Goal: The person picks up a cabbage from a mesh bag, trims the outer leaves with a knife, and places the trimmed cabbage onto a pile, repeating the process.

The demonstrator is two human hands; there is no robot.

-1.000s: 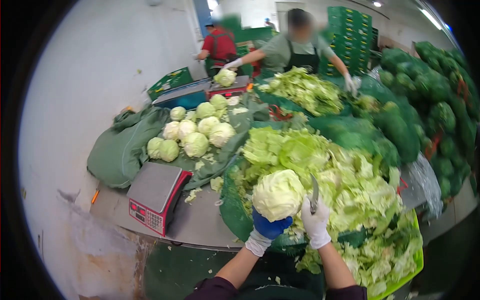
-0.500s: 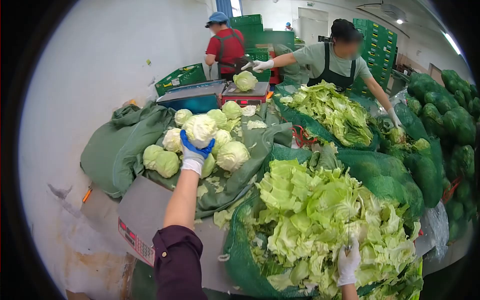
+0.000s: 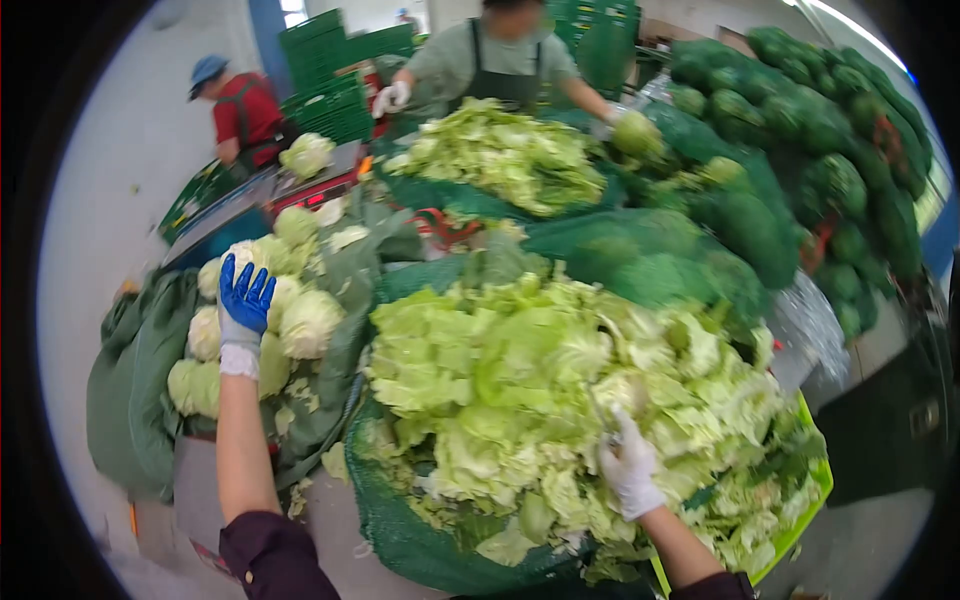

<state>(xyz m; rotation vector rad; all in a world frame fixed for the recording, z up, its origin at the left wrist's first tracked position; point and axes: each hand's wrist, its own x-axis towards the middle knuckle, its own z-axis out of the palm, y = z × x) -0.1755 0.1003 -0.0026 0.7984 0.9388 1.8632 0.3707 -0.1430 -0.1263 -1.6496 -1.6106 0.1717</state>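
blue glove (image 3: 245, 297), pale green cabbages (image 3: 305, 322)

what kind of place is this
Probably a vegetable packing or processing room: trimmed cabbage heads heaped on the bench, a big pile of cut leaves, and stacked green crates behind aproned workers.

A pale, bare wall (image 3: 110, 150) fills the nine to eleven o'clock side of the room. At twelve o'clock stand tall stacks of green plastic crates (image 3: 330, 60), with a blue upright strip (image 3: 268, 40) beside them at eleven. A bright strip light (image 3: 850, 30) runs along the ceiling at one o'clock. Green net sacks (image 3: 820, 130) are heaped high from one to three o'clock. The grey table (image 3: 330, 520) shows bare at six o'clock, its edge at seven. Two people in aprons work at the far end, near twelve.
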